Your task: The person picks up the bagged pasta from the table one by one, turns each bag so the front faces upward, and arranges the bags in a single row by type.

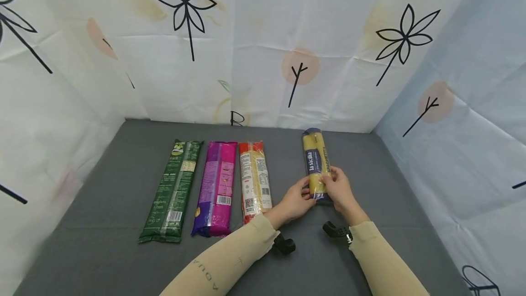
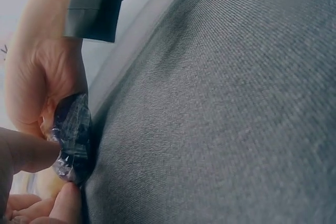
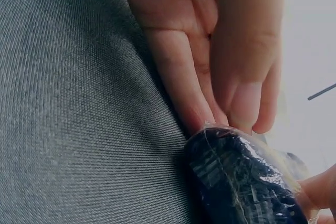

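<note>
A yellow pasta pack [image 1: 314, 164] with dark blue ends and a "la sicilia" label lies on the grey cloth at the right, its long side running away from me. My left hand [image 1: 294, 202] holds its lower left corner, thumb and fingertips at the near end. On the opposite side my right hand [image 1: 340, 192] grips the pack, its thumb over the top. Close up in the left wrist view, the dark shiny end of the pack [image 2: 73, 137] sits between the hands. The right wrist view shows the same end [image 3: 236, 174] against the left fingertips.
Left of the hands lie a green pack [image 1: 170, 191], a purple-and-pink pack [image 1: 215, 186] and a red-and-clear pasta pack [image 1: 255, 179], side by side. The left forearm overlaps the near end of the red one. Patterned white fabric walls [image 1: 263, 72] enclose the grey table surface [image 1: 102, 223].
</note>
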